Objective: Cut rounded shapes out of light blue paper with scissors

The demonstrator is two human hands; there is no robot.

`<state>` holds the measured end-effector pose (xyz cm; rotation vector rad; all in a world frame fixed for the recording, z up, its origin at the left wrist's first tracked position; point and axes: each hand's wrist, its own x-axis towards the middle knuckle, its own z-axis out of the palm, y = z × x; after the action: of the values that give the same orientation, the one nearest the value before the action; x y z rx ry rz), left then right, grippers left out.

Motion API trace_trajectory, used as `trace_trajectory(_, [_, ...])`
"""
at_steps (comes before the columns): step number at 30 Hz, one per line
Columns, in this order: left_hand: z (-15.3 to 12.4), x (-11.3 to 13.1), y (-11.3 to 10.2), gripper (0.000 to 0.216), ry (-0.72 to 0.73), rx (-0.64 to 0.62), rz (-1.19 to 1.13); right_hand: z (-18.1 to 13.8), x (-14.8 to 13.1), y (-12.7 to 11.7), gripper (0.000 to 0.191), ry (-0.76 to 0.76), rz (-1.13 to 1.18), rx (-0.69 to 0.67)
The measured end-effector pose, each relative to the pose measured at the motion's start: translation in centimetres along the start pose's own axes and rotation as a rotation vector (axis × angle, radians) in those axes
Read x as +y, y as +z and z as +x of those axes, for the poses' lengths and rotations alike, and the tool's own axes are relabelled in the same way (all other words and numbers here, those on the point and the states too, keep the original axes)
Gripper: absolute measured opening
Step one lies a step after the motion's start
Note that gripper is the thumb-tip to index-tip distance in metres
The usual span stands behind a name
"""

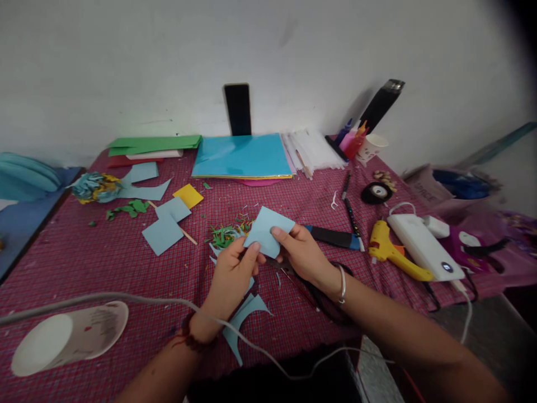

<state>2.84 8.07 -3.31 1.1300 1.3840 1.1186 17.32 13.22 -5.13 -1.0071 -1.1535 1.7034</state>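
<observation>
A light blue paper square is held up over the middle of the table between my two hands. My left hand pinches its lower left corner between thumb and fingers. My right hand grips its right side, thumb on top. Behind the square lies a small heap of green and orange paper shreds. Dark-handled scissors lie partly hidden under my right hand. Blue paper offcuts rest beside my left wrist. More blue squares lie to the left with a thin wooden stick and a yellow square.
A yellow glue gun and a white power bank lie at the right. A paper cup lies at the front left. A white cable crosses above my left wrist. A phone leans on the wall behind blue sheets.
</observation>
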Motion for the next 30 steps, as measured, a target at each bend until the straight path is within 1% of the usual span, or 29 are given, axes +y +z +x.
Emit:
trace_trajectory(5, [0.0,0.0,0.1,0.025,0.012,0.003,-0.016,0.0,-0.1,0.0,0.025,0.026,0.021,-0.003])
trace_trajectory(23, [0.1,-0.4,0.2,0.023,-0.004,0.013,-0.105,-0.1,-0.6,0.2,0.027,0.023,-0.016,0.001])
trace_trajectory(25, [0.1,-0.4,0.3,0.023,-0.026,0.011,-0.146,-0.2,-0.6,0.3,0.026,0.026,-0.005,-0.01])
trace_trajectory(28, [0.2,-0.1,0.3,0.024,-0.099,0.027,-0.267,0.0,-0.8,0.3,0.024,0.009,0.032,-0.03])
trace_trajectory(30, [0.4,0.2,0.2,0.022,-0.152,0.06,-0.354,0.1,-1.1,0.1,0.023,-0.034,0.057,0.001])
